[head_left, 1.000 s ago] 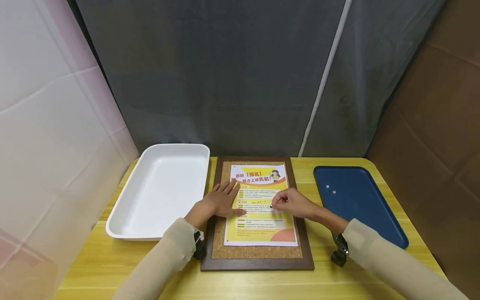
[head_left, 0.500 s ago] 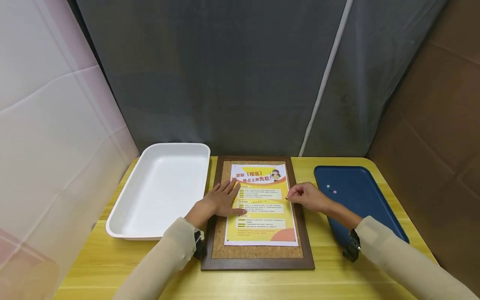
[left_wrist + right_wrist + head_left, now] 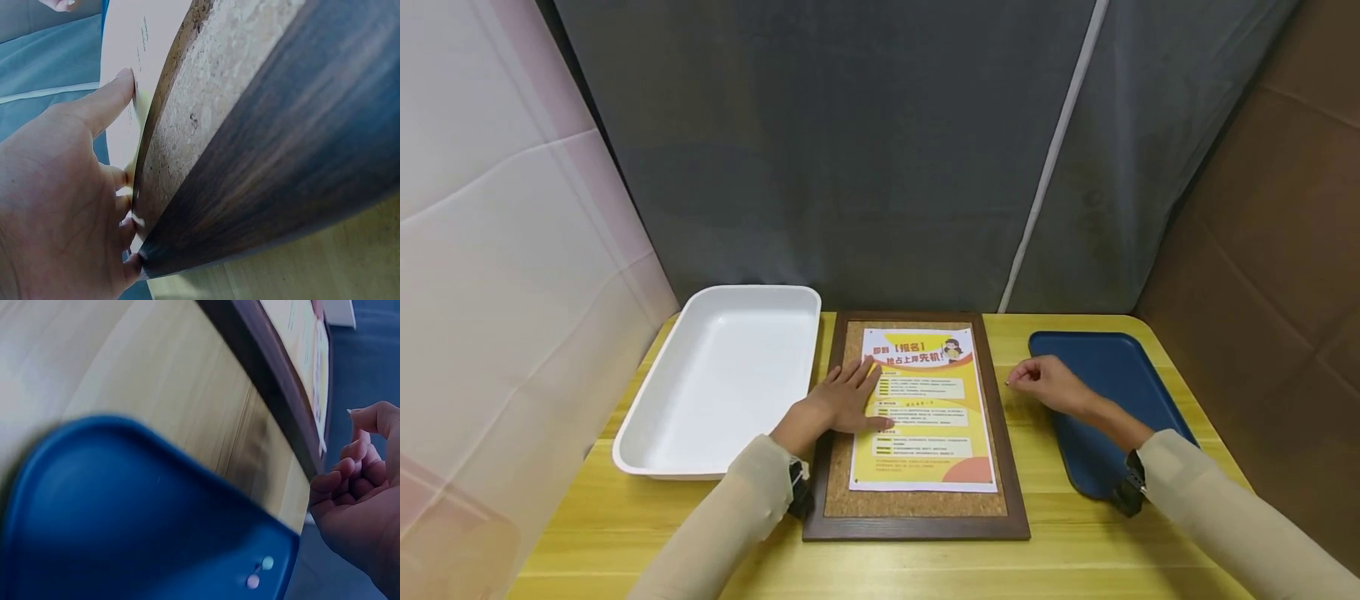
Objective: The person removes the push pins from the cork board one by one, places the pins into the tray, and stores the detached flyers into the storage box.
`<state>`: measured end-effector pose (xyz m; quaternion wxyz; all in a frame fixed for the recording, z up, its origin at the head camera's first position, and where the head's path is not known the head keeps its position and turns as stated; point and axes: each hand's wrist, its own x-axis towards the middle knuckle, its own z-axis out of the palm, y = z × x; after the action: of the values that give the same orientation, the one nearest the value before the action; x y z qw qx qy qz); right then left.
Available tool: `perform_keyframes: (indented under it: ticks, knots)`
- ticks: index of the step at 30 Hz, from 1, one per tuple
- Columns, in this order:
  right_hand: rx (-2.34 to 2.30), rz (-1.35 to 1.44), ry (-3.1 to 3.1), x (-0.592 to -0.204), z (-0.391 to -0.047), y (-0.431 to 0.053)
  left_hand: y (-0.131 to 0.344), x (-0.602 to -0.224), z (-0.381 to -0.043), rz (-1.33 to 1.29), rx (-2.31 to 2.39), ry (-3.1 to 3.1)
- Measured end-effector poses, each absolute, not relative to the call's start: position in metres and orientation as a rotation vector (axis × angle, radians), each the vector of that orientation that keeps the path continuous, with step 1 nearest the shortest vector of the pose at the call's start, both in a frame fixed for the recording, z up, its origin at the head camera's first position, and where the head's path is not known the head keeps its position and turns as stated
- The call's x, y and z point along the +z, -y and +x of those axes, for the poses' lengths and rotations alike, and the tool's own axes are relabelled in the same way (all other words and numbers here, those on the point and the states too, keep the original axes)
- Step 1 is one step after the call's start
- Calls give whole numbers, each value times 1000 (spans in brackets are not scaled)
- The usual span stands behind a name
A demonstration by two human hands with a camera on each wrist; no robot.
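My left hand lies flat with fingers spread on a yellow and white printed poster. The poster rests on a cork board with a dark wooden frame. In the left wrist view the left hand has its thumb and fingertips against the paper. Right of the frame, above the table, my right hand pinches a tiny thumbtack between thumb and forefinger. In the right wrist view two thumbtacks, one pale green and one pink, lie in the blue tray.
A deep white tray stands left of the board. The blue tray sits at the right, partly under the right forearm. Behind the wooden table hangs a grey curtain, with a brown cloth at the right side.
My right hand has moved right from over the poster, across the frame, to above the table by the blue tray, keeping its pinch. The left hand has stayed in place.
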<state>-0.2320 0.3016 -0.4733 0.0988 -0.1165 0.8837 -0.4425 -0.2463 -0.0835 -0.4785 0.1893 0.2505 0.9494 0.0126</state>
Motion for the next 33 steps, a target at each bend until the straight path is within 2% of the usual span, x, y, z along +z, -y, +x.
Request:
perform_keyframes:
  ticks: [22,33]
  knots:
    - [-1154,-209,-2835,-488,-238,-365,83,-480,-246,702,34,-2673]
    - [-1038,-181,-2875,-499,-241,-381,83,-481,-246,704,8,-2670]
